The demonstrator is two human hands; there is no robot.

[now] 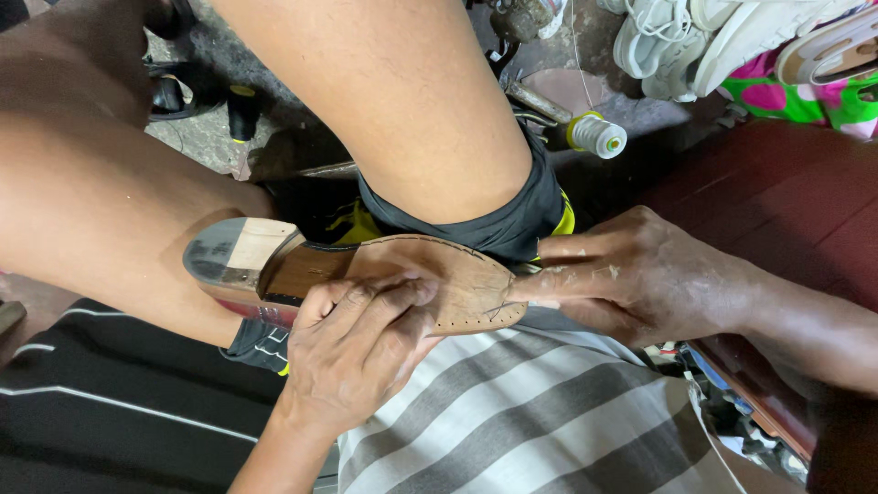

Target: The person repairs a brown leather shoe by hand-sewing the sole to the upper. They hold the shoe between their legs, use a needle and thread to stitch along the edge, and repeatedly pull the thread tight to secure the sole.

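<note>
A brown leather shoe (439, 265) lies sole up between my knees, its worn heel (229, 252) pointing left and a row of stitches running round the sole's edge. My left hand (357, 348) grips the shoe from below at mid-sole, fingers curled over the edge. My right hand (631, 274) comes in from the right, its fingers pinched at the toe tip of the sole. Whether it holds a needle or thread there, I cannot tell. My bare legs frame the shoe from above and from the left.
A spool of pale thread (599, 134) lies on the dark floor behind my knee. White sneakers (677, 41) and a sandal on green-pink cloth (805, 96) sit at the top right. A red-brown wooden surface (786, 201) lies to the right. A black bottle (241, 112) stands upper left.
</note>
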